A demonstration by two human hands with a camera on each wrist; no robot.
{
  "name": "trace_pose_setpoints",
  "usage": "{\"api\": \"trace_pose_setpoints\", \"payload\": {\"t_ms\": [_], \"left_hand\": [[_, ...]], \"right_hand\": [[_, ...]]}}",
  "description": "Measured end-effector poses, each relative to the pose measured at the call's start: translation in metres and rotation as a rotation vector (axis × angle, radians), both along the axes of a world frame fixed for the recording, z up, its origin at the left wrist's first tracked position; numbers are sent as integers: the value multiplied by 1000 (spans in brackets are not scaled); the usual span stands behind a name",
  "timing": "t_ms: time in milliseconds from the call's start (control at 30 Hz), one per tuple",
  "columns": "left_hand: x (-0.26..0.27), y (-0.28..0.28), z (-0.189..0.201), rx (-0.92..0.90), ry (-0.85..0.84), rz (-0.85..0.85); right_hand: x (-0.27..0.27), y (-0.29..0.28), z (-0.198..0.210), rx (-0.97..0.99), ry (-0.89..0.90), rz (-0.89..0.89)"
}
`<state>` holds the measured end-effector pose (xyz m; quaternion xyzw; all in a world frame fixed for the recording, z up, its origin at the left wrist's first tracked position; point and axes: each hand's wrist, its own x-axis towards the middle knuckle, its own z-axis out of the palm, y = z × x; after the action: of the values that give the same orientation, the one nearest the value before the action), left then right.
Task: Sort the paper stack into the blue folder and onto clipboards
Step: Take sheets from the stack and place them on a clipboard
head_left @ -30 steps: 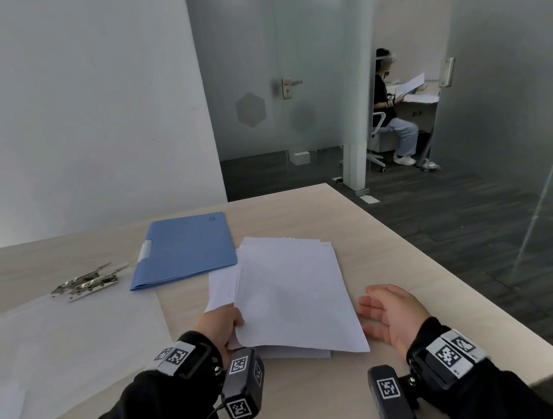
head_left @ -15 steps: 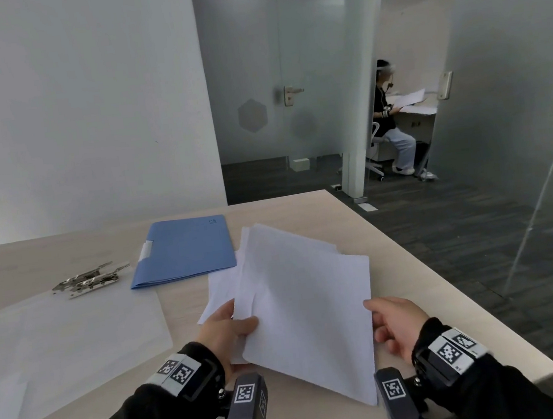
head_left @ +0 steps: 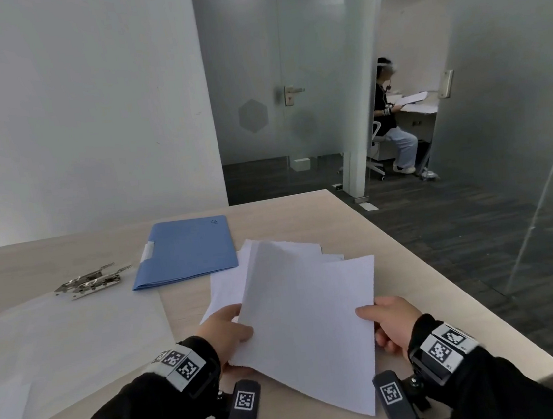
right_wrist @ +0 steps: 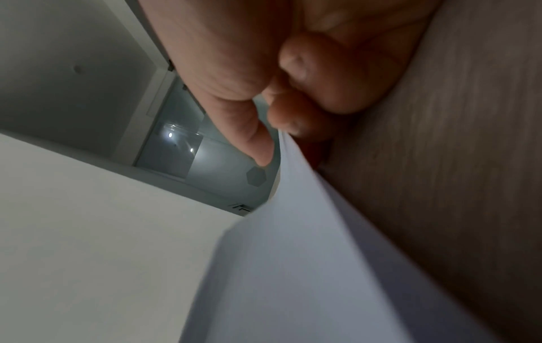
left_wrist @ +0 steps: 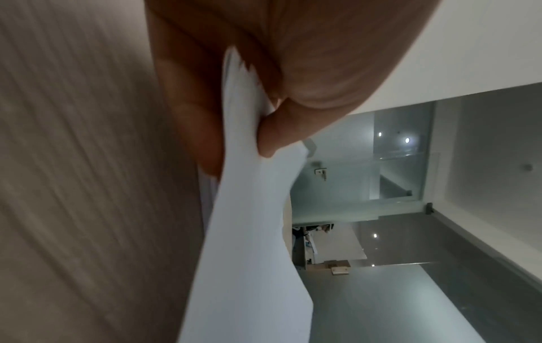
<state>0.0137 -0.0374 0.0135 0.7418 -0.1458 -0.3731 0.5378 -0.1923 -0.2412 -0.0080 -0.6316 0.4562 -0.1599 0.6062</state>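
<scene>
While both hands lift a batch of sheets, sorting looks barely begun.
The left hand (head_left: 225, 332) and right hand (head_left: 389, 322) each pinch an edge of the raised paper stack (head_left: 310, 322); more sheets lie beneath the grip, and beyond it the blue folder (head_left: 186, 250) stays closed, with loose clips (head_left: 88, 282) left of it, unused.

Paper stack (head_left: 302, 330) in my grip is matt white, smooth. Worktop (head_left: 388, 265) looks pale wood-grain laminate w/ dull finish. Blue folder (head_left: 186, 250) matt plastic; clips (head_left: 90, 282) shiny metal.
</scene>
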Motion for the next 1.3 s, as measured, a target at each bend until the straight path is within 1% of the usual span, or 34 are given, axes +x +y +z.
{"api": "trace_pose_setpoints", "payload": {"t_ms": [67, 133, 267, 367, 433, 533, 600, 667, 767, 933, 1167, 1300], "left_hand": [[-1, 1, 0, -78, -11, 8], [-2, 3, -1, -160, 26, 26], [-4, 10, -1, -291, 133, 10], [-2, 14, -2, -287, 165, -16], [-1, 14, -1, -251, 148, 24], [2, 11, -1, -205, 169, 151], [5, 9, -3, -180, 159, 146], [8, 9, -4, -158, 147, 116], [8, 8, -4, -161, 163, 89], [13, 4, -9, -163, 174, 171], [17, 3, -13, -123, 183, 118], [18, 0, -15, -127, 173, 163]], "right_hand": [[0, 0, -1, -11, -39, -47], [-1, 1, -1, -25, -80, -81], [0, 8, 4, -11, -110, -21], [2, 13, 6, 37, -249, -6], [4, 14, 5, 57, -321, -23], [5, 17, 6, 61, -336, -23], [5, 17, 5, 74, -344, -44], [4, 17, 4, 94, -343, -62], [6, 11, -1, 87, -273, -76], [9, 5, -4, 50, -168, -105], [9, 1, -5, 35, -126, -120], [9, -3, -9, 53, -132, -143]]}}
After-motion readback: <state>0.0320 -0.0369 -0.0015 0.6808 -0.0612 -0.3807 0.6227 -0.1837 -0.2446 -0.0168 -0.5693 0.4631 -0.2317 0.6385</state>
